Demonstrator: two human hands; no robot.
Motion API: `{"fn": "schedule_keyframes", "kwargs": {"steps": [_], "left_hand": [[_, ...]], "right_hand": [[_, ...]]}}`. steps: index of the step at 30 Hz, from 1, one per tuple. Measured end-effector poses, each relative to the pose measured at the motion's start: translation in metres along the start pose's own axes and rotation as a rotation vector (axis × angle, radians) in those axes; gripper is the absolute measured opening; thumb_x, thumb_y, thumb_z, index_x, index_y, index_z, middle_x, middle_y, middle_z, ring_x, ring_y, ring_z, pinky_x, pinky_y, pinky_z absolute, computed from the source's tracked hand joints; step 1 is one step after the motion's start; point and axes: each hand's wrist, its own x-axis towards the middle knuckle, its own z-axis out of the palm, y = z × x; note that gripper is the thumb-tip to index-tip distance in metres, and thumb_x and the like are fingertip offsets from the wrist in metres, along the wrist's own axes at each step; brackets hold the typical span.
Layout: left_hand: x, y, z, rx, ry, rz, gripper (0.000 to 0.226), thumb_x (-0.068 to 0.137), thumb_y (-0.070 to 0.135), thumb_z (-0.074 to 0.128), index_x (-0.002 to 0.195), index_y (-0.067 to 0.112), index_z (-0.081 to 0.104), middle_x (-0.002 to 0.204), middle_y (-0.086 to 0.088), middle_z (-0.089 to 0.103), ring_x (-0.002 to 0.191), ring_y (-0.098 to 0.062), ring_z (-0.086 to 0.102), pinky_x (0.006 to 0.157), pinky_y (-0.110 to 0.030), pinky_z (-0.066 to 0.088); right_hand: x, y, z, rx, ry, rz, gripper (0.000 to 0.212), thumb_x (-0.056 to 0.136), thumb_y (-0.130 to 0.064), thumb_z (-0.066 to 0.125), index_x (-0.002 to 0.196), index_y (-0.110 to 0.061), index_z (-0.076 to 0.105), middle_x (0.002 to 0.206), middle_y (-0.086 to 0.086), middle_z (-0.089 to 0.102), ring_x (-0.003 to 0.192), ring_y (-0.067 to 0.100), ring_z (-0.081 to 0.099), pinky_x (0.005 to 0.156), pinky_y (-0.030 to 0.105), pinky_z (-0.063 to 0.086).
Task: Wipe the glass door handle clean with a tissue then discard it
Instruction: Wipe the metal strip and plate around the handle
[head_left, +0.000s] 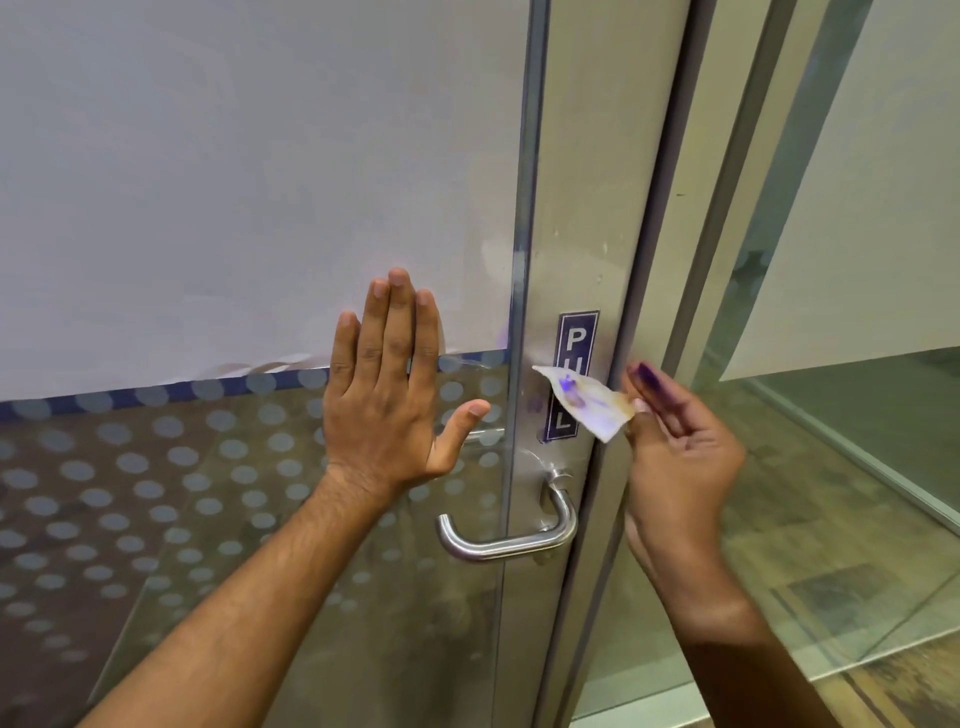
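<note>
A curved steel lever handle sticks out from the metal stile of the glass door. My left hand presses flat on the glass, fingers straight, up and left of the handle. My right hand pinches a small tissue stained purple and brown. It holds the tissue in front of the stile, above the handle and apart from it. One fingertip of that hand carries a purple stain.
A blue PULL sticker runs down the stile, partly behind the tissue. Frosted film and a dot pattern cover the door glass. The door frame and another glass panel stand to the right, with floor seen through it.
</note>
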Motion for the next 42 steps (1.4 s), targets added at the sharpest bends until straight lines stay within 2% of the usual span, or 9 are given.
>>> {"fn": "schedule_keyframes", "kwargs": {"steps": [4, 8, 16, 19, 23, 27, 31, 37, 42], "left_hand": [[0.000, -0.001, 0.001, 0.003, -0.012, -0.004, 0.094, 0.096, 0.069, 0.025, 0.157, -0.002, 0.013, 0.164, -0.019, 0.009, 0.155, -0.026, -0.008, 0.126, -0.045, -0.002], [0.000, -0.001, 0.001, 0.001, -0.016, -0.006, 0.095, 0.095, 0.069, 0.026, 0.157, -0.001, 0.011, 0.161, -0.024, 0.012, 0.155, -0.026, -0.009, 0.126, -0.045, -0.002], [0.000, -0.001, 0.001, -0.005, -0.018, -0.005, 0.095, 0.095, 0.069, 0.029, 0.157, -0.001, 0.011, 0.161, -0.024, 0.013, 0.155, -0.026, -0.008, 0.126, -0.045, -0.002], [0.000, -0.001, 0.001, -0.006, -0.010, -0.005, 0.094, 0.096, 0.068, 0.027, 0.156, -0.002, 0.014, 0.161, -0.024, 0.014, 0.155, -0.026, -0.008, 0.126, -0.045, -0.002], [0.000, 0.000, 0.000, -0.002, -0.008, -0.008, 0.094, 0.095, 0.069, 0.027, 0.156, -0.002, 0.015, 0.161, -0.024, 0.014, 0.155, -0.026, -0.007, 0.126, -0.045, 0.000], [0.000, -0.001, 0.000, -0.004, -0.014, -0.002, 0.096, 0.094, 0.070, 0.028, 0.157, -0.001, 0.009, 0.166, -0.019, -0.005, 0.154, -0.026, -0.010, 0.126, -0.045, -0.003], [0.000, 0.000, 0.001, 0.000, -0.017, -0.007, 0.098, 0.093, 0.070, 0.030, 0.157, -0.002, 0.011, 0.161, -0.024, 0.011, 0.154, -0.026, -0.010, 0.126, -0.045, -0.002], [0.000, 0.000, 0.002, -0.011, -0.013, -0.013, 0.096, 0.094, 0.070, 0.030, 0.156, -0.002, 0.016, 0.160, -0.025, 0.014, 0.154, -0.025, -0.010, 0.126, -0.045, -0.001], [0.000, 0.000, 0.002, -0.010, -0.012, -0.015, 0.096, 0.093, 0.070, 0.030, 0.155, -0.003, 0.017, 0.159, -0.025, 0.014, 0.154, -0.025, -0.009, 0.126, -0.046, -0.001]], "right_hand": [[-0.006, -0.006, -0.012, 0.383, 0.098, 0.429, 0.038, 0.085, 0.025, 0.046, 0.096, -0.005, 0.066, 0.086, 0.006, 0.077, 0.087, 0.016, 0.074, 0.070, 0.024, 0.060], [-0.019, 0.002, -0.017, 0.351, 0.094, 0.556, 0.038, 0.084, 0.027, 0.042, 0.094, -0.003, 0.064, 0.086, 0.010, 0.076, 0.081, 0.017, 0.074, 0.066, 0.026, 0.061], [-0.019, -0.005, 0.004, -0.165, -0.168, -0.034, 0.041, 0.087, 0.015, 0.058, 0.095, -0.023, 0.074, 0.092, -0.010, 0.077, 0.089, 0.007, 0.073, 0.073, 0.013, 0.055], [-0.012, -0.013, 0.016, -0.188, -0.186, -0.389, 0.046, 0.083, 0.021, 0.054, 0.101, -0.016, 0.074, 0.101, -0.013, 0.075, 0.097, 0.012, 0.072, 0.085, 0.020, 0.055], [0.003, -0.001, 0.016, -0.342, -0.147, -0.892, 0.047, 0.073, 0.031, 0.050, 0.102, 0.001, 0.072, 0.111, 0.005, 0.070, 0.104, 0.022, 0.070, 0.093, 0.032, 0.054], [-0.004, 0.038, 0.006, -0.662, -0.304, -0.909, 0.040, 0.071, 0.030, 0.058, 0.102, 0.009, 0.072, 0.106, 0.021, 0.071, 0.104, 0.032, 0.069, 0.093, 0.042, 0.055], [-0.003, 0.055, 0.001, -0.794, -0.337, -0.933, 0.034, 0.079, 0.019, 0.057, 0.109, 0.008, 0.069, 0.110, 0.022, 0.070, 0.109, 0.033, 0.064, 0.100, 0.038, 0.051], [-0.016, 0.063, 0.001, -0.884, -0.374, -0.931, 0.041, 0.083, 0.009, 0.052, 0.123, 0.010, 0.061, 0.135, 0.027, 0.055, 0.129, 0.037, 0.051, 0.109, 0.040, 0.044], [-0.021, 0.065, 0.002, -0.984, -0.468, -0.868, 0.053, 0.095, -0.017, 0.052, 0.142, 0.003, 0.039, 0.151, 0.020, 0.034, 0.144, 0.033, 0.032, 0.116, 0.043, 0.034]]}}
